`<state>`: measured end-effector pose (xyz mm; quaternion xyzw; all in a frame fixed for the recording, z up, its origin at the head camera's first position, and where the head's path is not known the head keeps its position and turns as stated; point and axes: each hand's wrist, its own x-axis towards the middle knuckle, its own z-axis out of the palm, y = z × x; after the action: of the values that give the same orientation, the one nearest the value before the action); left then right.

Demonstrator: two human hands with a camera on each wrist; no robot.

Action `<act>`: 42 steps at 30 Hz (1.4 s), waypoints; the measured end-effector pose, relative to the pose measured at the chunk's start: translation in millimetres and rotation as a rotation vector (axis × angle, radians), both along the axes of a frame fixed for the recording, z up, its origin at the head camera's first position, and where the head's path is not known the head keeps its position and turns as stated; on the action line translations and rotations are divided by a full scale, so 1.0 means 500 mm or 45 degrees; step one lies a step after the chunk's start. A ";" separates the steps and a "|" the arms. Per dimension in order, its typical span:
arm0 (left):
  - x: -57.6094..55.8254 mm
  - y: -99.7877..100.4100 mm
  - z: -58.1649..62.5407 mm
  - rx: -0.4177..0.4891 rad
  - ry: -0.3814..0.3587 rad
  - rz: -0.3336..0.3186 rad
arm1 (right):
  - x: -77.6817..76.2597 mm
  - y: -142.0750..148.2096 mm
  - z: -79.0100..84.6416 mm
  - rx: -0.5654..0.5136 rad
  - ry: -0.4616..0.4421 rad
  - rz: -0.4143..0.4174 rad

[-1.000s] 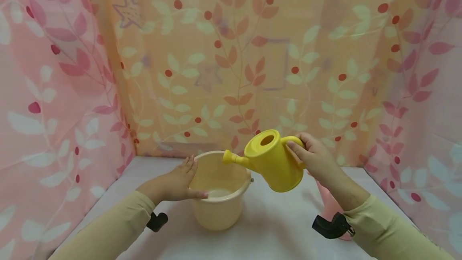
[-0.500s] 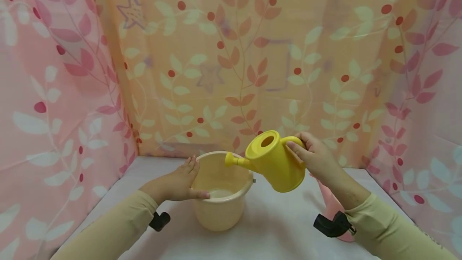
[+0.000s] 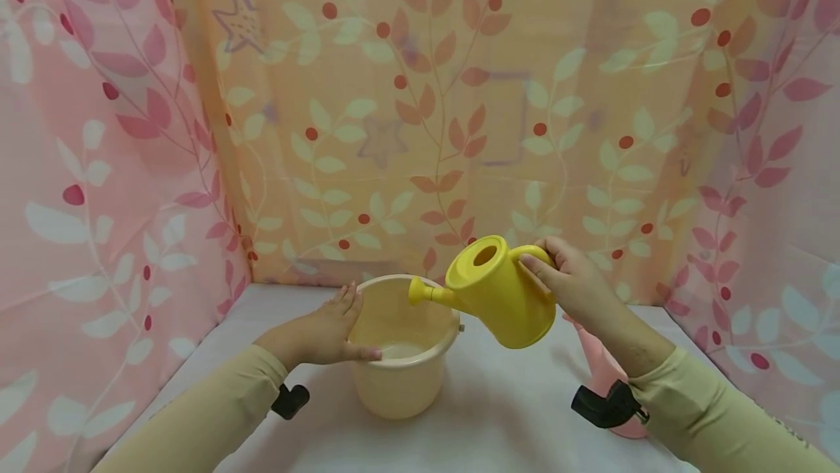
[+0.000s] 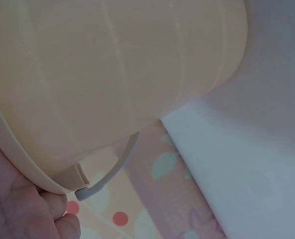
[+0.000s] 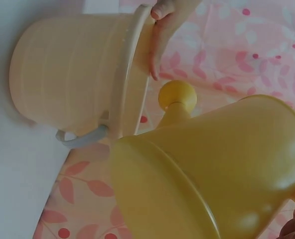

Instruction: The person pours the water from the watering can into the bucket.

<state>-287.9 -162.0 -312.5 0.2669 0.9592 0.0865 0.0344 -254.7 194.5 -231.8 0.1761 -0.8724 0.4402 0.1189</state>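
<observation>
My right hand (image 3: 569, 276) grips the handle of a yellow watering can (image 3: 502, 294), held up off the table and tilted left. The can's sprinkler-head spout (image 3: 420, 291) overlaps the opening of a cream bucket (image 3: 397, 389) in the head view; no water shows coming out. The bucket stands upright, its grey handle (image 5: 82, 138) hanging down the far side. My left hand (image 3: 323, 331) rests on the bucket's left rim, thumb along the near edge and fingers extended toward the back. Part of its palm (image 4: 13, 209) shows against the rim in the left wrist view.
A pink tapered object (image 3: 600, 364) stands on the white table (image 3: 505, 422), partly hidden behind my right forearm. Patterned cloth (image 3: 420, 108) hangs at the back and both sides. Each wrist wears a black camera mount (image 3: 600, 406).
The view shifts slightly between the first frame and the second. The watering can stays tilted over the bucket, and both hands keep nearly the same places.
</observation>
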 end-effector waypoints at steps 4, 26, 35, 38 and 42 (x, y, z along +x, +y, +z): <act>-0.002 -0.001 -0.001 -0.012 -0.001 0.013 | -0.001 -0.001 0.004 0.020 0.014 0.004; -0.001 0.003 0.003 -0.031 -0.036 0.035 | 0.007 -0.005 0.026 0.099 0.028 0.012; -0.011 0.003 -0.005 -0.042 -0.023 0.038 | 0.008 -0.007 0.037 0.157 0.051 -0.030; -0.014 0.001 -0.009 -0.055 -0.016 0.049 | 0.008 -0.008 0.038 0.161 0.045 -0.030; -0.012 0.001 -0.007 -0.058 -0.027 0.043 | 0.008 -0.008 0.037 0.159 0.040 -0.019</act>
<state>-293.9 -161.3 -315.8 0.2489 0.9649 0.0682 0.0491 -250.9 190.4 -213.3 0.1836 -0.8975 0.3810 0.1249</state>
